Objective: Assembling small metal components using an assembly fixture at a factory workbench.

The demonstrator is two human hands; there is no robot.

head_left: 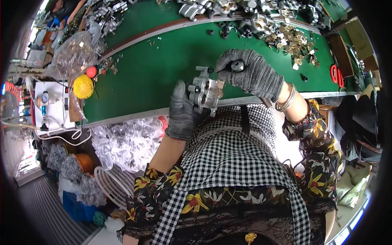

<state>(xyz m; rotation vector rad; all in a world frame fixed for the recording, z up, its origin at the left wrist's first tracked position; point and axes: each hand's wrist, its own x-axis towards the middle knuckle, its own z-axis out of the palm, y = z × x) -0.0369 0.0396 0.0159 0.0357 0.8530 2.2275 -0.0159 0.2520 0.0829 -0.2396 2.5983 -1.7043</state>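
Observation:
My left hand [181,112], in a dark grey knit glove, grips a silver metal casting [206,96] with round bores and bolt posts, just above the bench's near edge. On its right side sits a small brass-coloured metal clip [220,84]. My right hand [255,73], gloved in grey, is closed around a dark tool with a round metal end [237,65]; what looks like its handle shows by the wrist. The fingers hide most of this tool, so its kind is unclear. Its fingertips are close to the casting's upper right side, and I cannot tell whether they touch it.
Several castings [261,22] and a pile of brass-coloured clips [292,43] lie on the green bench [139,73]. Red-handled scissors [337,76] are at the right. At left are a yellow spiky ball [83,86] and plastic bags [75,55]. Wrapped parts [126,141] sit below the edge.

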